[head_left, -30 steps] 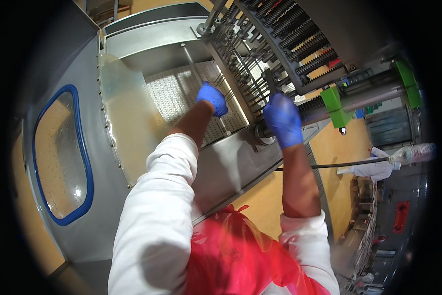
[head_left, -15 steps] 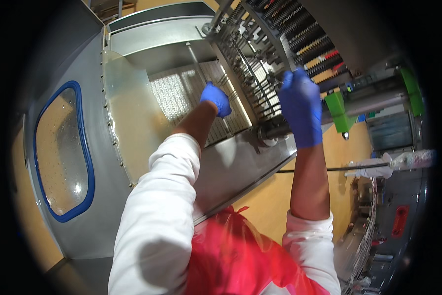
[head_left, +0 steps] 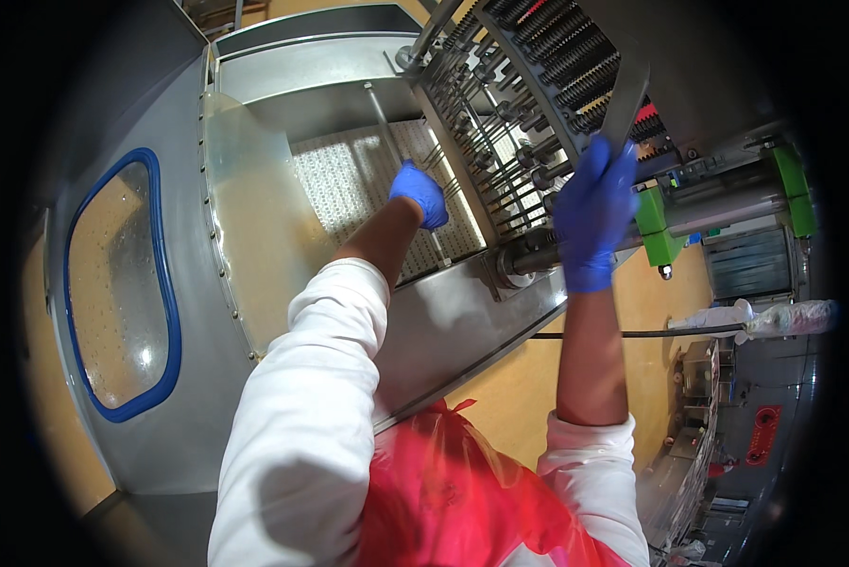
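Note:
Both my hands wear blue gloves. My left hand [head_left: 420, 192] reaches into a stainless steel machine basin [head_left: 283, 76], over a perforated metal floor [head_left: 349, 184], close to a thin upright rod [head_left: 391, 123]; whether it grips the rod I cannot tell. My right hand [head_left: 592, 213] is raised and closed on a flat metal bar [head_left: 625, 99] at the edge of a tilted rack of dark rods and coiled rollers [head_left: 528, 104]. White sleeves and a red plastic apron [head_left: 453, 501] fill the lower part of the view.
A steel door with a blue-rimmed window [head_left: 117, 293] hangs at the left. Green brackets [head_left: 656, 227] sit on a horizontal shaft right of the rack. A thin black hose [head_left: 651, 333] crosses the yellow floor. Wrapped bundles [head_left: 774, 317] and equipment stand at the right.
My right hand has risen from the shaft near the rack's foot up to the flat bar at the rack's edge. My left hand has shifted slightly further into the basin.

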`<state>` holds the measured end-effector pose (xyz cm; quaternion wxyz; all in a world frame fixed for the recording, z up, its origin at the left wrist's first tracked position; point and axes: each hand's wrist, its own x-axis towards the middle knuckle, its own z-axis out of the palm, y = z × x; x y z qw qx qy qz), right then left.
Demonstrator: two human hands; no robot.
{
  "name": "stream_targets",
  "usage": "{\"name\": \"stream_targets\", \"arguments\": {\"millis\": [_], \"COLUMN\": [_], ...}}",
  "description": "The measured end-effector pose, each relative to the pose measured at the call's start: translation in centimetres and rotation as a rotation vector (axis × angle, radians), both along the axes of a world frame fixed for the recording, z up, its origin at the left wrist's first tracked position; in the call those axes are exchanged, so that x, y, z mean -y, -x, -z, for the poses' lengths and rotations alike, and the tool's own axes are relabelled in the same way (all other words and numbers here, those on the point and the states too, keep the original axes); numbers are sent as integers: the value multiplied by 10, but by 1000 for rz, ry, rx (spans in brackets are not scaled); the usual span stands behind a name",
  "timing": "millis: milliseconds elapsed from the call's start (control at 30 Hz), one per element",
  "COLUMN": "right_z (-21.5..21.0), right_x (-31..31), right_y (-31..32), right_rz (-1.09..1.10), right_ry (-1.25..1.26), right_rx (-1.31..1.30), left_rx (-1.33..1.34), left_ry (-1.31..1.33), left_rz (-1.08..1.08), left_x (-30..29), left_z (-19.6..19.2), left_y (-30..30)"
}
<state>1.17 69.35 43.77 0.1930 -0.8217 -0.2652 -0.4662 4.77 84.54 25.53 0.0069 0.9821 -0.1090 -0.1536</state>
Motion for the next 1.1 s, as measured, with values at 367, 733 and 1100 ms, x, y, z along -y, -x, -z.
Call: {"name": "stream_targets", "arguments": {"millis": [367, 733, 1100], "right_z": [2, 99, 6], "right_x": [7, 78, 16], "right_y": [9, 30, 24], "right_rz": [82, -99, -11], "right_ry": [177, 803, -121], "right_rx": [-428, -779, -85], "left_rx": [67, 109, 93], "left_ry": [35, 36, 36], "left_rz": [1, 8, -4], "left_x": [2, 6, 2], "left_z": [1, 4, 4], "left_y": [3, -1, 1]}}
